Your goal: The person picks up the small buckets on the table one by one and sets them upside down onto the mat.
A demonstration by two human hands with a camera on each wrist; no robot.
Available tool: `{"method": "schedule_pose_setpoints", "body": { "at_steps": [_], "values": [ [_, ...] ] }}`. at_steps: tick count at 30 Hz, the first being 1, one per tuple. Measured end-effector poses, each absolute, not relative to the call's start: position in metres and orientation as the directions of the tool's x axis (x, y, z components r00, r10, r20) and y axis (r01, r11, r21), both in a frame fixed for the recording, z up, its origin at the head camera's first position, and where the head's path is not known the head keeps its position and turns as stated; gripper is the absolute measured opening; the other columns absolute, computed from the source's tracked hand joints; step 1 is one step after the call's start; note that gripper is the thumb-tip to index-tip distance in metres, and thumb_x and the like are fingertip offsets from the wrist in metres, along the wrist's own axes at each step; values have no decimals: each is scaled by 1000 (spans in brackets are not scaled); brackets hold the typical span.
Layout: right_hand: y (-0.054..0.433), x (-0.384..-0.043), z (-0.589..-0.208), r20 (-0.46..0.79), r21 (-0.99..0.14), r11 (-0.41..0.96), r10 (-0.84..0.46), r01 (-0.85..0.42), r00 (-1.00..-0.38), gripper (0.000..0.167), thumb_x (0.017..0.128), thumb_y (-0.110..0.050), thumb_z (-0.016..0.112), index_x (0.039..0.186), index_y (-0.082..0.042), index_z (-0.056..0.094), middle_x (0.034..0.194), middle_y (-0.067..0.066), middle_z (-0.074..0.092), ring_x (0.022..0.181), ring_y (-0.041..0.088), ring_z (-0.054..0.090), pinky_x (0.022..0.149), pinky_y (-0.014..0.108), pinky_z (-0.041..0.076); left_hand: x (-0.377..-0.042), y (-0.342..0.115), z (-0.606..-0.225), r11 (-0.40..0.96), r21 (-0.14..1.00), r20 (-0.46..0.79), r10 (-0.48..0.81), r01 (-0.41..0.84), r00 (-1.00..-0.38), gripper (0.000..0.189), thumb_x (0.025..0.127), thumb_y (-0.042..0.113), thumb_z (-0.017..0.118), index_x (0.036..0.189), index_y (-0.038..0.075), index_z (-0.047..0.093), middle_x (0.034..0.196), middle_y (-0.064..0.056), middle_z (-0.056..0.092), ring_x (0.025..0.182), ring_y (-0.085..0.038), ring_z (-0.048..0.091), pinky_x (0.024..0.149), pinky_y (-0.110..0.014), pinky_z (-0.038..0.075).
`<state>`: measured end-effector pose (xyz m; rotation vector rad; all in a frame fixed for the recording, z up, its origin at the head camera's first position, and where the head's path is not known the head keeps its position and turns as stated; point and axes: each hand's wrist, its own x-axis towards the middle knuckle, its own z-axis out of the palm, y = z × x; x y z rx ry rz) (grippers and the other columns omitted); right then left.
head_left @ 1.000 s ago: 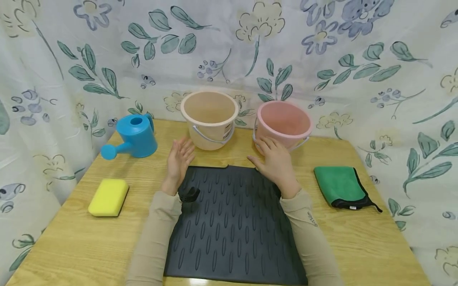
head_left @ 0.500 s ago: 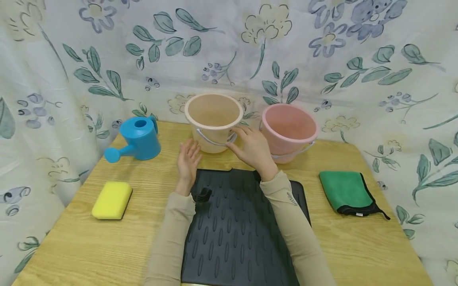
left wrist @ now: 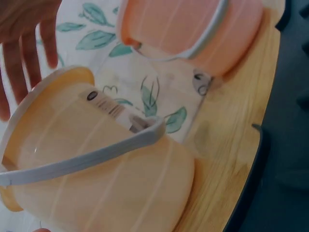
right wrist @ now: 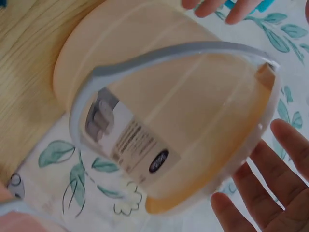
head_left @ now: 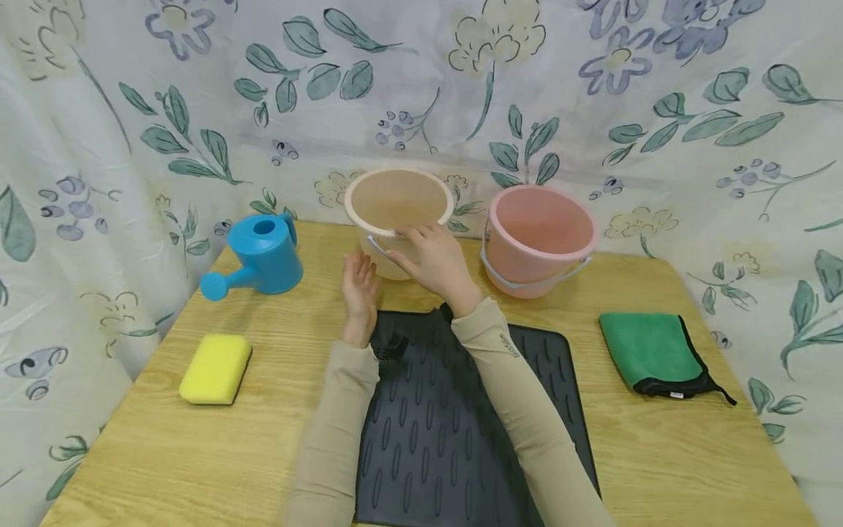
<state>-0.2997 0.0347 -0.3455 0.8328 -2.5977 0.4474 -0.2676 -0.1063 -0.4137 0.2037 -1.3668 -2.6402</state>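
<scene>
A cream bucket [head_left: 394, 196] stands upright at the back of the table, its grey handle [right wrist: 164, 54] hanging down the front. My right hand [head_left: 436, 258] reaches across to its front, fingertips right at the rim. In the right wrist view the fingers [right wrist: 260, 186] are spread and nearly straight beside that rim. Palm up-facing, my left hand [head_left: 360, 293] is close to the bucket's lower left side with its fingers relaxed, holding nothing. A label [right wrist: 137, 140] shows on the bucket's wall. To the right stands a pink bucket [head_left: 541, 256] with its handle lowered.
A black ribbed mat [head_left: 435, 439] lies under my forearms. On the left are a blue watering can [head_left: 266, 256] and a yellow sponge [head_left: 215, 368]. A folded green cloth [head_left: 652, 351] lies on the right. A floral curtain [head_left: 421, 88] hangs behind the table [head_left: 276, 424].
My right hand has moved left, from the pink bucket to the front rim of the cream bucket. My left hand stays near the cream bucket's left side. The view has shifted slightly.
</scene>
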Motion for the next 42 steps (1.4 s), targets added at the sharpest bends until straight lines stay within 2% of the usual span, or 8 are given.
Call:
{"method": "schedule_pose_setpoints", "body": {
  "at_steps": [7, 14, 26, 33, 35, 36, 40, 42],
  "values": [
    [17, -307, -348, 418, -216, 764, -491, -608, -765, 48, 94, -47, 57, 127, -13, 62, 120, 5, 69, 113, 24, 62, 104, 39, 43, -267, -96, -412, -606, 792, -71, -205, 69, -976, 67, 104, 43, 16, 155, 1, 9, 162, -19, 6, 151, -33, 8, 124, -47, 6],
    [5, -308, -354, 378, -183, 807, -469, -561, -798, 50, 95, -50, 55, 135, -19, 56, 122, 1, 68, 116, 24, 59, 100, 40, 37, -263, -92, -414, -571, 818, -60, -206, 71, -977, 63, 105, 43, 14, 152, 3, 23, 161, -15, 18, 149, -31, 19, 123, -49, 12],
    [-6, -310, -355, 443, -161, 864, -369, -477, -817, 40, 92, -41, 63, 126, -19, 63, 107, -2, 73, 99, 20, 67, 91, 40, 42, -269, -88, -421, -597, 802, -100, -171, 23, -980, 70, 103, 48, 16, 155, 3, 5, 164, -15, 5, 151, -30, 12, 124, -45, 10],
    [-5, -313, -359, 505, -196, 840, -356, -506, -786, 26, 91, -30, 65, 111, -14, 69, 94, 0, 74, 86, 20, 68, 78, 37, 46, -279, -89, -427, -603, 798, -122, -170, 5, -978, 71, 103, 48, 17, 156, 3, 3, 164, -13, 1, 152, -28, 3, 124, -46, 8],
    [-4, -313, -361, 531, -207, 825, -356, -526, -769, 23, 90, -28, 65, 108, -13, 69, 93, 0, 73, 86, 19, 68, 74, 37, 47, -282, -90, -428, -602, 798, -107, -192, 31, -975, 64, 104, 46, 18, 151, 3, 21, 162, -12, 11, 151, -26, 4, 124, -49, 8],
    [-4, -312, -361, 546, -210, 818, -357, -536, -758, 22, 90, -27, 65, 107, -13, 69, 92, 0, 73, 86, 19, 68, 73, 37, 48, -283, -90, -429, -601, 798, -104, -204, 40, -973, 62, 104, 44, 18, 150, 3, 22, 161, -11, 11, 151, -25, 3, 124, -49, 8],
    [-4, -310, -361, 614, -206, 785, -361, -584, -702, 21, 88, -24, 66, 104, -11, 69, 90, 1, 73, 84, 19, 68, 69, 35, 46, -291, -94, -429, -631, 768, -81, -258, 105, -963, 54, 105, 40, 19, 141, 3, 36, 151, -8, 29, 146, -22, 18, 123, -47, 14],
    [-5, -308, -358, 640, -199, 772, -363, -603, -677, 21, 88, -24, 66, 105, -11, 68, 90, 1, 73, 83, 19, 67, 67, 34, 45, -293, -97, -429, -647, 753, -72, -259, 118, -963, 59, 105, 39, 16, 150, 3, 26, 153, -8, 31, 146, -23, 23, 122, -42, 19]
  ]
}}
